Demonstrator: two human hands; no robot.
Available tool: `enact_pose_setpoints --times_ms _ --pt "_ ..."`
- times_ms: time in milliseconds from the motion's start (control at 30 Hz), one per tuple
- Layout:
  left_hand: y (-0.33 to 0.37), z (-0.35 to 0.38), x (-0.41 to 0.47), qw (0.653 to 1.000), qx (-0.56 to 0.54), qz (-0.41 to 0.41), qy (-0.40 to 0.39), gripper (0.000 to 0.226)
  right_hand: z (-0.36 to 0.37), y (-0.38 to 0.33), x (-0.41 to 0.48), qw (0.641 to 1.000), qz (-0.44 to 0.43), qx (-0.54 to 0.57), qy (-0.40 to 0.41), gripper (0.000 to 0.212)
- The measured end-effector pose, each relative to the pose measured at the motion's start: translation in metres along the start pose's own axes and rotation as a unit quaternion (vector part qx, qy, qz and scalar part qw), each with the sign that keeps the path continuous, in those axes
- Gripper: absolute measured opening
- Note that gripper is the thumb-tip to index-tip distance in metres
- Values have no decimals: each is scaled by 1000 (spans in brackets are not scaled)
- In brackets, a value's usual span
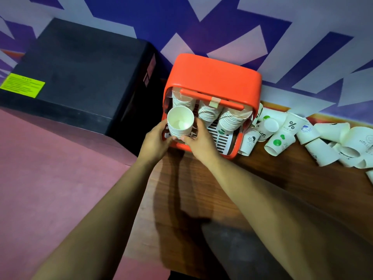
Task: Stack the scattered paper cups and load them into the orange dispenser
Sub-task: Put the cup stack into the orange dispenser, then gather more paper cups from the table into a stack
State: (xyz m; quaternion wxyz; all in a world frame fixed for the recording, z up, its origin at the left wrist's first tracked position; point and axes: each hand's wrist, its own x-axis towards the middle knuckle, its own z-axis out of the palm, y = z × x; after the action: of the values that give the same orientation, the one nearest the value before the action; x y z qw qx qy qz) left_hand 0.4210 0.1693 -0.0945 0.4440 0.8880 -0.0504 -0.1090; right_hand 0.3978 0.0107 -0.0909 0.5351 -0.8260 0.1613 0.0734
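Note:
The orange dispenser (216,77) stands on a wooden table against the wall, its front open. Three rows of nested white cups hang inside it, among them the middle row (207,114) and the right row (230,122). A stack of white paper cups (180,124) sits at the dispenser's left opening, mouth toward me. My left hand (155,141) grips the stack from the left and my right hand (198,141) grips it from the right. Scattered paper cups (282,136) with printed logos lie on their sides to the right of the dispenser.
A large black box (80,77) with a yellow label stands left of the dispenser. The wooden table (282,178) runs to the right under the loose cups. A pink surface (50,178) lies to the left. A purple and white patterned wall is behind.

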Motion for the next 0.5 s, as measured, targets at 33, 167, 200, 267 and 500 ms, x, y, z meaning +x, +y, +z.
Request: enact_pose_setpoints --times_ms 33,167,200,267,500 --pt "1 1 -1 1000 0 7 2 59 -2 -1 0 1000 -1 1 -3 64" --pt "-7 0 -16 999 37 -13 16 55 -17 1 -19 999 11 -26 -26 60" --pt "-6 0 -25 998 45 -34 25 53 -25 5 -30 999 10 -37 -24 58" --pt "-2 2 -45 997 46 -53 32 46 -50 16 -54 997 0 -76 -12 51" --pt "47 48 -92 995 73 18 -65 30 -173 80 -114 973 11 -225 50 37"
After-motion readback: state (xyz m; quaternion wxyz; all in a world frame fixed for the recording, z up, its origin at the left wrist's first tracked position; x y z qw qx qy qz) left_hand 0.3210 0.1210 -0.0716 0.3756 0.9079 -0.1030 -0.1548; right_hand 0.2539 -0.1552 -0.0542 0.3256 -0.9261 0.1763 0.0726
